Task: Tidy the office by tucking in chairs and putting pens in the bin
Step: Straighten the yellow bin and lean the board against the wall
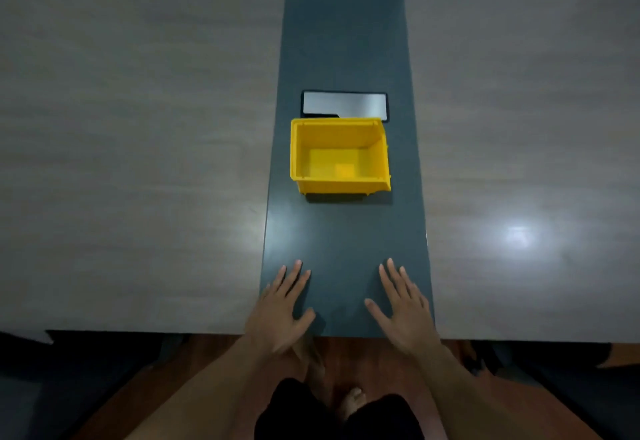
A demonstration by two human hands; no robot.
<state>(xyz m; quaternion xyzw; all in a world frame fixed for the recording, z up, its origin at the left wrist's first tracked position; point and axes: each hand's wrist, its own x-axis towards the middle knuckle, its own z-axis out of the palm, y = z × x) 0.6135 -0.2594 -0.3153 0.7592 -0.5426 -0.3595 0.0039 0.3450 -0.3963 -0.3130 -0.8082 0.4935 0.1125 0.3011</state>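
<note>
Worktop [138, 162]: matte wood-grain laminate w/ smooth dark grey centre strip [343, 41]. Yellow bin [339, 155], rigid moulded plastic, rectangular w/ ribbed rim, sits on strip; inside nothing visible. Just behind bin, touching or nearly: flat rectangular metal plate [344, 104], black border. My left hand [280, 308] & right hand [403, 308] lie flat near worktop's front edge, well short of bin, each grip released, fingers spread. Bare strip between hands & bin; wood floor [214, 363] below edge.

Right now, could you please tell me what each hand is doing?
Left hand: open, flat on the dark strip of the table, holding nothing.
Right hand: open, flat on the same strip, holding nothing.
</note>
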